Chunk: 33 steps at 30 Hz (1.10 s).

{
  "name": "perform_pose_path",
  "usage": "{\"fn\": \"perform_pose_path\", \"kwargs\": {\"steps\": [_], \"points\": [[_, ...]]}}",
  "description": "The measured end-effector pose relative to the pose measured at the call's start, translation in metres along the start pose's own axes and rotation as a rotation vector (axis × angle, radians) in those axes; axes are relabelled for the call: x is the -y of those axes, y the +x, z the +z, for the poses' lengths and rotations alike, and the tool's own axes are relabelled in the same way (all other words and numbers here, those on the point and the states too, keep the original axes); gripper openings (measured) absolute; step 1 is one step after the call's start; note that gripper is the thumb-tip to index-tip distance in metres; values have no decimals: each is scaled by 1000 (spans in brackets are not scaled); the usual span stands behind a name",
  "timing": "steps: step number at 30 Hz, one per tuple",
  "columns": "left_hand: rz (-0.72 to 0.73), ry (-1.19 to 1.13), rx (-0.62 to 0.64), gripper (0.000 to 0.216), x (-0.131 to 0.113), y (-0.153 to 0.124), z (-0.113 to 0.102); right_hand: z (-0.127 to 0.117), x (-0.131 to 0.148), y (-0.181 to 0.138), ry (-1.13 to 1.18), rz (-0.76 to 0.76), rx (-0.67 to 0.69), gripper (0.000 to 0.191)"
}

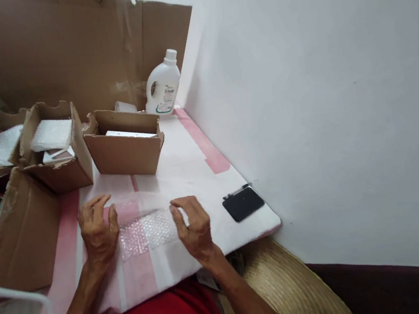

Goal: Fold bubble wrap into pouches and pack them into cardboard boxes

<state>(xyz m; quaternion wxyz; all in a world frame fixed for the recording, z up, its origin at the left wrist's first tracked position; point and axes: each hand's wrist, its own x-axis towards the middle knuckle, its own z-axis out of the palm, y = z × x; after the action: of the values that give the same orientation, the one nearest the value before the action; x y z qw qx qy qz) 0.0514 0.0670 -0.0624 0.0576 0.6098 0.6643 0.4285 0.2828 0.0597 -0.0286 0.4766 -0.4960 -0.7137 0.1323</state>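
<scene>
A clear bubble wrap bag (148, 234) lies flat on the cloth-covered table, between my two hands. A thin see-through flap stretches along its far edge. My left hand (99, 230) is at the bag's left end, thumb and fingers apart, with nothing seen between them. At the right end, my right hand (195, 227) has thumb and forefinger pinched together at the bag's far right corner. The exact contact there is partly hidden by the fingers.
Cardboard boxes (125, 152) stand at the left and back, several holding bubble-wrapped items. A white bottle (164, 87) stands at the back before a cardboard panel (37, 51). A black phone-like object (243, 204) and a pen lie near the right wall. A white cable (20, 294) crosses the lower left.
</scene>
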Motion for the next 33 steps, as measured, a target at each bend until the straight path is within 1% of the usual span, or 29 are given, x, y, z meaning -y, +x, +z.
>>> {"fn": "perform_pose_path", "kwargs": {"steps": [1, 2, 3, 4, 5, 6, 8, 9, 11, 13, 15, 17, 20, 22, 25, 28, 31, 32, 33], "points": [[98, 42, 7, 33, -2, -6, 2, 5, 7, -2, 14, -52, 44, 20], [204, 77, 44, 32, -2, -14, 6, 12, 13, -4, 27, -96, 95, 21], [296, 107, 105, 34, -1, -23, 11, 20, 18, -6, 37, -130, 151, 23], [355, 135, 170, 38, 2, -32, 17, 29, 22, -7, 43, -156, 212, 24], [389, 166, 219, 45, 6, -41, 23, 39, 25, -9, 43, -172, 278, 29], [397, 202, 248, 51, 11, -50, 29, 50, 26, -9, 35, -178, 351, 37], [412, 262, 286, 60, 20, -62, 38, 71, 22, -10, -11, -163, 506, 60], [433, 287, 303, 61, 24, -66, 41, 79, 17, -10, -45, -152, 579, 68], [495, 328, 329, 64, 28, -69, 40, 90, 2, -10, -113, -140, 691, 74], [518, 376, 342, 69, 29, -70, 36, 90, -17, -10, -173, -136, 741, 73], [488, 403, 349, 78, 27, -70, 31, 78, -38, -9, -247, -109, 742, 73], [454, 418, 359, 85, 26, -71, 28, 59, -59, -7, -351, -21, 724, 75], [441, 436, 362, 87, 24, -75, 25, 27, -84, -7, -509, 135, 693, 75], [458, 452, 355, 88, 22, -82, 21, 10, -92, -14, -563, 153, 689, 75], [506, 478, 340, 89, 21, -98, 6, -8, -89, -39, -567, 57, 679, 80], [568, 484, 352, 93, 21, -115, -21, -26, -74, -72, -518, -114, 667, 96], [647, 456, 410, 94, 22, -121, -53, -46, -62, -95, -438, -314, 743, 113], [677, 442, 440, 91, 23, -120, -63, -52, -61, -100, -419, -365, 773, 116], [704, 429, 474, 87, 24, -118, -72, -57, -62, -103, -411, -401, 797, 115]]}}
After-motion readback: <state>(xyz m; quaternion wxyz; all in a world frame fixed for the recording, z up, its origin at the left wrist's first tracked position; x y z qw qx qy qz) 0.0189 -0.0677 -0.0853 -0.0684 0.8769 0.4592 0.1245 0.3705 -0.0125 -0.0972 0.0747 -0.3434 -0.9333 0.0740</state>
